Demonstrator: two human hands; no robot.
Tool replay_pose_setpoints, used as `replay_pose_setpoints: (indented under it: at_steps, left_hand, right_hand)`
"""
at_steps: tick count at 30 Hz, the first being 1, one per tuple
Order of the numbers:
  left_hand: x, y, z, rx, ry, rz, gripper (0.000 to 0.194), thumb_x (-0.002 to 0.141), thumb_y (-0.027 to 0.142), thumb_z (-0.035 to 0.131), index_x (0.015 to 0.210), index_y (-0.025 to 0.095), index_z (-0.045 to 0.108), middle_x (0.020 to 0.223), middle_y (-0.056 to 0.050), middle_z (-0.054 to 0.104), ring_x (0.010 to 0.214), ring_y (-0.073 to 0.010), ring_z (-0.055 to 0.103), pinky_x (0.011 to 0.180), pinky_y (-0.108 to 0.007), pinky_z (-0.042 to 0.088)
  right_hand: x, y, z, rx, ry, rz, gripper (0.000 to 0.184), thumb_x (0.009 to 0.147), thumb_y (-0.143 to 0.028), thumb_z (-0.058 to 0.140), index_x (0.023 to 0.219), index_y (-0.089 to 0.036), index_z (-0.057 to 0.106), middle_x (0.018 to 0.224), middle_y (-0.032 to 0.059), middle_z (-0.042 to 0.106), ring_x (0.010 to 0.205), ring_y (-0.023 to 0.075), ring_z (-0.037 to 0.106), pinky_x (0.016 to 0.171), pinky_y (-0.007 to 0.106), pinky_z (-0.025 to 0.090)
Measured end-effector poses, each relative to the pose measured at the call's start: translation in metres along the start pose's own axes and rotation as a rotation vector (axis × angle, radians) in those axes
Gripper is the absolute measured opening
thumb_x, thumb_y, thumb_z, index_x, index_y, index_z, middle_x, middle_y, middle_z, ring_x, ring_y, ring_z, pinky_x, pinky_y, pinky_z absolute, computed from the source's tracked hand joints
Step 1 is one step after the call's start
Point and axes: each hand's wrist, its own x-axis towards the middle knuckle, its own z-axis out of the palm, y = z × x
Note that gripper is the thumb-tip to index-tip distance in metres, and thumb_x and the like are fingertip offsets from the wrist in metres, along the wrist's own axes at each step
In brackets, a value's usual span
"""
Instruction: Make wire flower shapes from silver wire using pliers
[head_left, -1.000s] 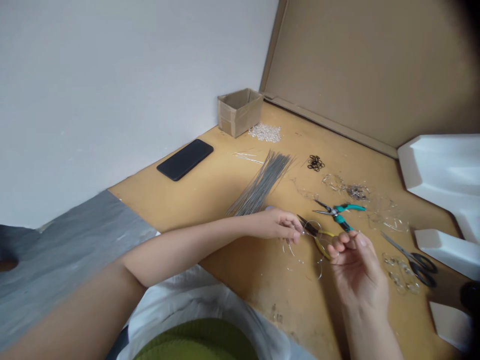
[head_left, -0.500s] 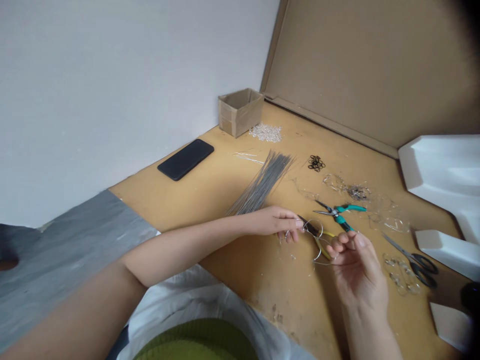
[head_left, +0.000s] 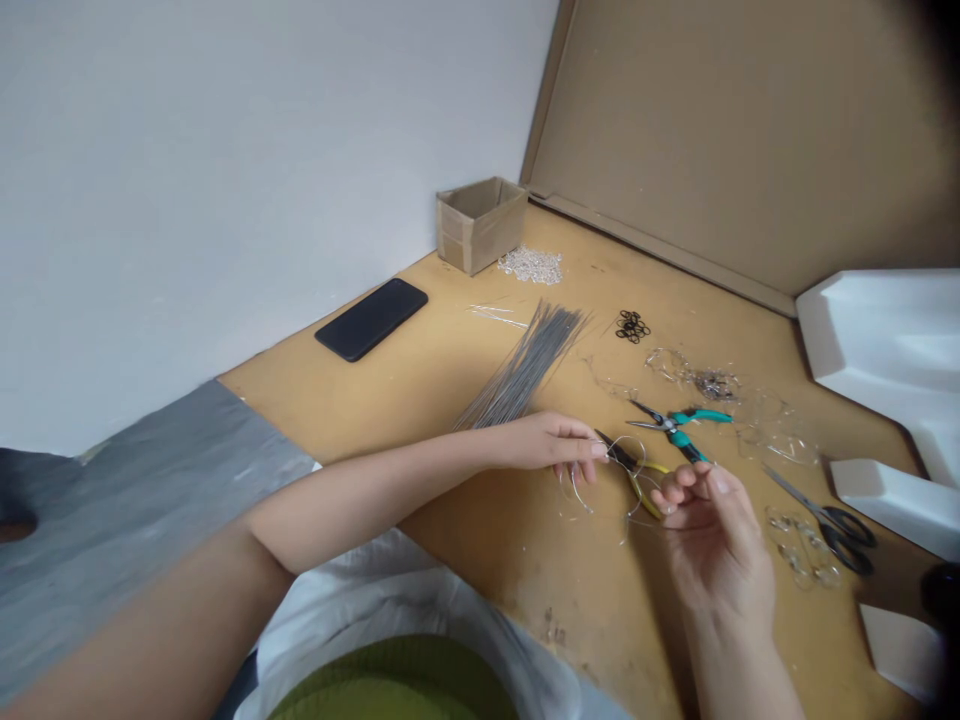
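My left hand (head_left: 561, 441) is closed, thumb against fingers, on a piece of thin shiny wire (head_left: 577, 490) bent into curves and loops. Some loops hang below the fingertips, while others stand out to the right. My right hand (head_left: 716, 530) is palm up with fingers curled and thumb pressed toward the index finger. A faint strand runs toward it, but what it pinches is too thin to make out. Behind the loops lie yellow-handled pliers (head_left: 642, 494), partly covered. Just past my left wrist rests a bundle of straight grey wires (head_left: 523, 370).
Green-handled pliers (head_left: 679, 436), scissors (head_left: 825, 520) and bent wire pieces (head_left: 802, 550) lie to the right. Farther back are black rings (head_left: 631, 326), a small clear-bead pile (head_left: 531, 265), a cardboard box (head_left: 480, 235) and a phone (head_left: 372, 319). White foam pieces (head_left: 885, 350) line the right side.
My left hand has turned slightly, its fingers now more closed over the wire. The loops have swung and shifted between the hands. My right hand has barely moved.
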Motion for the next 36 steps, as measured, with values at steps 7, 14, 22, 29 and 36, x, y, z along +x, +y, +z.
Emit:
replay_pose_setpoints:
  at_steps: [7,14,22,29,36]
  left_hand:
    - [0.002,-0.004,0.000,-0.034,-0.003,0.000,0.029,0.087,0.039,0.047,0.092,0.013,0.059,0.080,-0.004,0.064,0.061,-0.0063,0.056,0.061,-0.020,0.044]
    - [0.003,-0.004,0.001,-0.026,0.049,0.014,0.028,0.089,0.035,0.042,0.092,0.012,0.057,0.069,-0.001,0.062,0.059,-0.0067,0.054,0.059,-0.020,0.042]
    - [0.004,-0.006,0.004,-0.049,0.096,0.087,0.025,0.089,0.036,0.040,0.083,0.014,0.049,0.064,0.001,0.059,0.053,-0.0071,0.052,0.057,-0.021,0.043]
    - [0.002,-0.003,0.004,0.022,0.093,0.044,0.024,0.091,0.031,0.034,0.090,0.014,0.052,0.064,0.001,0.058,0.053,-0.0070,0.051,0.055,-0.019,0.041]
    - [0.003,-0.009,0.004,0.282,0.130,0.067,0.032,0.091,0.034,0.033,0.088,0.014,0.057,0.066,0.000,0.061,0.059,-0.0084,0.055,0.060,-0.019,0.042]
  right_hand:
    - [0.000,0.001,-0.001,-0.015,0.005,-0.017,0.012,0.071,-0.029,0.068,0.077,-0.019,0.065,0.068,-0.0024,0.059,0.056,0.0077,0.055,0.056,0.023,0.052]
    - [0.002,0.003,-0.001,-0.068,0.007,-0.031,0.011,0.072,-0.029,0.068,0.077,-0.019,0.067,0.071,-0.0014,0.060,0.061,0.0089,0.057,0.056,0.024,0.052]
    - [-0.004,0.008,0.002,-0.171,-0.022,-0.106,0.007,0.072,-0.026,0.069,0.076,-0.021,0.068,0.072,-0.0001,0.064,0.060,0.0113,0.060,0.057,0.028,0.051]
    - [-0.008,0.010,0.001,-0.290,-0.042,-0.203,0.007,0.076,-0.026,0.067,0.080,-0.020,0.068,0.074,0.0014,0.065,0.060,0.0126,0.060,0.059,0.030,0.049]
    - [-0.015,0.008,0.001,-0.578,-0.006,-0.459,0.007,0.077,-0.023,0.065,0.082,-0.020,0.068,0.073,0.0020,0.066,0.065,0.0156,0.062,0.071,0.036,0.049]
